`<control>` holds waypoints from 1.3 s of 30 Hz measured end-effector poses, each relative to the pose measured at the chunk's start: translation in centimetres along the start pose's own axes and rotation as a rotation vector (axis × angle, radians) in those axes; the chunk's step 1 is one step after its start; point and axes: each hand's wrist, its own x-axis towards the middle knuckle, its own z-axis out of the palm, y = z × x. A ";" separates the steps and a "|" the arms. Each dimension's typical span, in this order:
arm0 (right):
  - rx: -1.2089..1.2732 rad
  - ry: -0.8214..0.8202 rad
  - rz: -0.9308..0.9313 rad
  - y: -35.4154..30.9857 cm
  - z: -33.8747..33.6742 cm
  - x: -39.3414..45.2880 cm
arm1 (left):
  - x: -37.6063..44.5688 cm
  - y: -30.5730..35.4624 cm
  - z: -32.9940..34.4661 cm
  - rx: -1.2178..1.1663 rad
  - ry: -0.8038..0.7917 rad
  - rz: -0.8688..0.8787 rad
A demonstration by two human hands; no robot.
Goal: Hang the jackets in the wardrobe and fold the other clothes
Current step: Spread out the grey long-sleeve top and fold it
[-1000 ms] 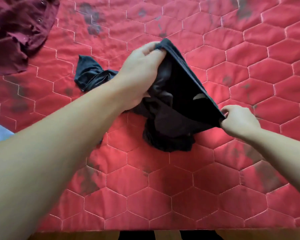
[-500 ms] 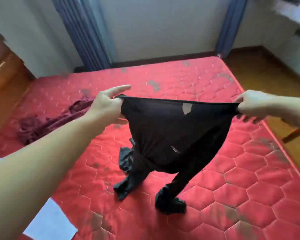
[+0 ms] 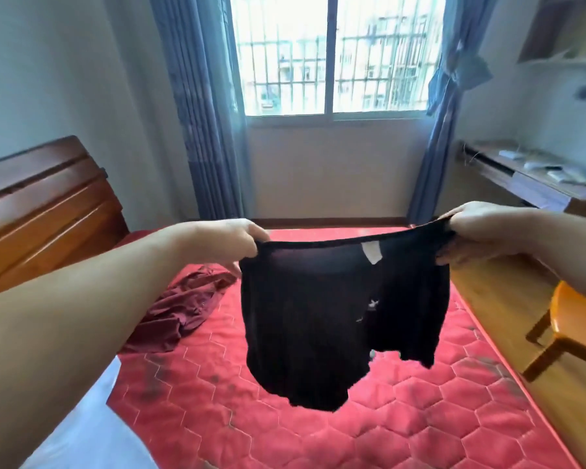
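Note:
A black garment [image 3: 322, 319] with a white label near its top edge hangs in the air above the red quilted mattress [image 3: 403, 411]. My left hand [image 3: 230, 240] grips the left end of its stretched top edge. My right hand [image 3: 477, 231] grips the right end. The cloth hangs clear of the bed, and its lower part is bunched. A crumpled maroon garment [image 3: 186, 306] lies on the mattress to the left, behind my left forearm.
A wooden headboard [image 3: 44, 214] stands at the left. To the right are a wooden floor, an orange wooden chair [image 3: 575, 323] and a desk [image 3: 535, 181] with small items. Straight ahead are a barred window [image 3: 332, 55] and blue curtains. A pale blue cloth [image 3: 92, 428] lies at bottom left.
Both hands have lifted the black garment off the mattress and pulled its top edge wide. My view has risen from the bed to the window.

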 end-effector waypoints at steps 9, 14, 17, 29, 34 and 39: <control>-0.379 0.128 -0.215 -2.1 -5.3 -3.7 | -3.8 3.6 -0.8 -0.127 0.110 -0.019; -0.834 -0.089 -0.127 -1.5 -8.1 -4.4 | -3.4 6.3 -1.1 0.121 0.392 -0.006; -0.802 -0.031 -0.132 -0.7 -9.7 -2.7 | -2.3 8.2 -0.8 0.192 0.402 -0.005; -0.855 -0.409 0.233 4.0 -9.4 5.8 | 6.3 7.2 0.0 0.464 -0.193 -0.489; -0.331 -0.125 0.251 3.2 -8.5 12.3 | 15.3 4.8 -2.0 0.184 0.095 -0.535; 0.407 0.100 0.076 -1.6 -8.6 17.5 | 23.1 6.9 -5.3 -0.522 0.384 -0.310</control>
